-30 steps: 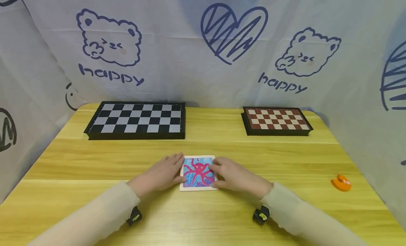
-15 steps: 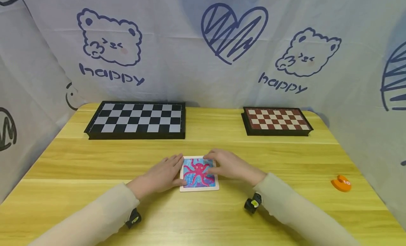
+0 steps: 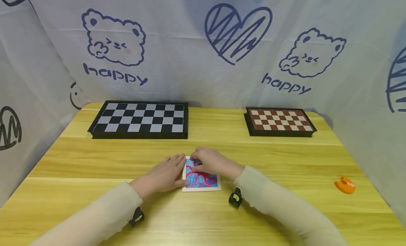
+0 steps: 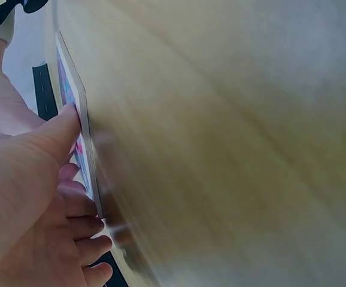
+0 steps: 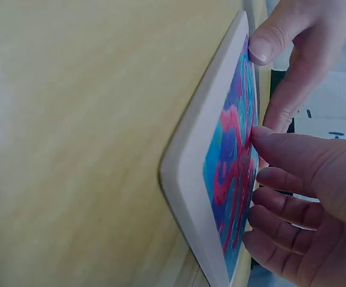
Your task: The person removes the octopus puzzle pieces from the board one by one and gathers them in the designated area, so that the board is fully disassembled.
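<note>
A square board [image 3: 206,189] with a pale border and a pink octopus picture [image 3: 203,181] on blue and purple lies flat on the wooden table. My left hand [image 3: 161,177] rests along its left side, fingers extended, thumb on the near left corner. Reaching in from the right, my right hand [image 3: 210,163] lies over the upper part of the picture. Its thumb and bent fingertips touch the surface at the upper left, set apart from each other, and cover the octopus's head. The right wrist view shows the thumb [image 5: 287,149] against the picture.
A black-and-white chequered board [image 3: 139,119] in a black case lies at the back left. A smaller red-and-white one [image 3: 280,121] is at the back right. An orange curved piece [image 3: 345,185] marked 10 lies at the far right. A printed cloth [image 3: 177,55] hangs behind.
My right hand has moved from the octopus board's right edge up and leftward across the picture to its upper left. My left hand has stayed at the left edge. The head view has shifted slightly.
</note>
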Demonstrator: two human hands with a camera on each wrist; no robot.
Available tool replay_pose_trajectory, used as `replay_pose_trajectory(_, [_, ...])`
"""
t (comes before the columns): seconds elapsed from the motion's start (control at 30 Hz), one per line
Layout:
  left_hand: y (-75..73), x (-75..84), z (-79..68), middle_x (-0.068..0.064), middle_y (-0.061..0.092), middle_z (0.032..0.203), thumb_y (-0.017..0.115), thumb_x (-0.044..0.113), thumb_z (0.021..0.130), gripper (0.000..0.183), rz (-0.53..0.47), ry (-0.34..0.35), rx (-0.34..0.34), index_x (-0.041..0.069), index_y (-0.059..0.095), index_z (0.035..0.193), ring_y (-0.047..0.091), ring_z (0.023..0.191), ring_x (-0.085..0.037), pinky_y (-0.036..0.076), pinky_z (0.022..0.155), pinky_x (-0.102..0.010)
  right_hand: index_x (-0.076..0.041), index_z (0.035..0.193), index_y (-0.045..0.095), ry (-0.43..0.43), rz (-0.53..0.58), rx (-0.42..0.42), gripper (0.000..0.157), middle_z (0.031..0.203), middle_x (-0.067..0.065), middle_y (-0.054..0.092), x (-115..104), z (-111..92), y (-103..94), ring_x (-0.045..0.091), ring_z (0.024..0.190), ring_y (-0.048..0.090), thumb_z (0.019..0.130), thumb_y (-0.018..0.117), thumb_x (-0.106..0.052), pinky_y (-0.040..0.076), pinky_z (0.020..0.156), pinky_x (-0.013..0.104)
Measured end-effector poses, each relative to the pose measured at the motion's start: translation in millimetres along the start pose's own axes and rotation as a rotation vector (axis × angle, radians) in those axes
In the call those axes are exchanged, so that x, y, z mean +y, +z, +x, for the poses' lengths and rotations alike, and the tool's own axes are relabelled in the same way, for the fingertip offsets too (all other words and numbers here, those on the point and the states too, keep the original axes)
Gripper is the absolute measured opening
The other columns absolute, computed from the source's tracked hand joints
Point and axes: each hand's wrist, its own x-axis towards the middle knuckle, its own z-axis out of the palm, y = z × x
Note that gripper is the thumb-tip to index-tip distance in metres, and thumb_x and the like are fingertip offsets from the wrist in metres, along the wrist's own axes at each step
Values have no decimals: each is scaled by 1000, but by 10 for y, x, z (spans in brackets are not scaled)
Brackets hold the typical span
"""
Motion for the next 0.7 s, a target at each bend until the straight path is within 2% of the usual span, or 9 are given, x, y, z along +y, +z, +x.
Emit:
replay_pose_trajectory(0.2, [-5, 5, 4, -27, 26, 143, 55, 43, 90, 76, -2, -3, -10, -13, 31, 136, 25, 131, -40, 22, 106, -52, -5, 109, 65, -19, -48, 17, 33, 94, 1, 59, -27, -21, -9, 9, 77, 51, 84, 69, -25, 47, 73, 21])
replay_pose_trajectory(0.3, [-7, 5, 3, -27, 26, 143, 55, 43, 90, 76, 3, -2, -10, -13, 31, 136, 25, 131, -40, 22, 106, -52, -5, 109, 64, -9, -30, 15, 33, 93, 1, 57, -31, -20, -12, 9, 76, 51, 84, 69, -25, 46, 72, 21])
replay_pose_trajectory(0.53, [-6, 11, 6, -27, 27, 143, 55, 43, 90, 76, 1, -5, -10, -13, 32, 136, 25, 131, -40, 23, 106, -51, -9, 105, 61, 65, 55, -5, 31, 95, -2, 54, 5, 20, -2, 10, 79, 51, 81, 72, -26, 47, 74, 22])
replay_pose_trajectory(0.7, [-8, 15, 6, -26, 27, 143, 55, 44, 90, 76, 5, -13, -18, -13, 32, 136, 25, 131, -40, 22, 106, -51, -8, 103, 61, 76, 171, 24, 24, 93, -2, 58, 66, 51, 31, 11, 80, 52, 83, 70, -17, 47, 74, 22])
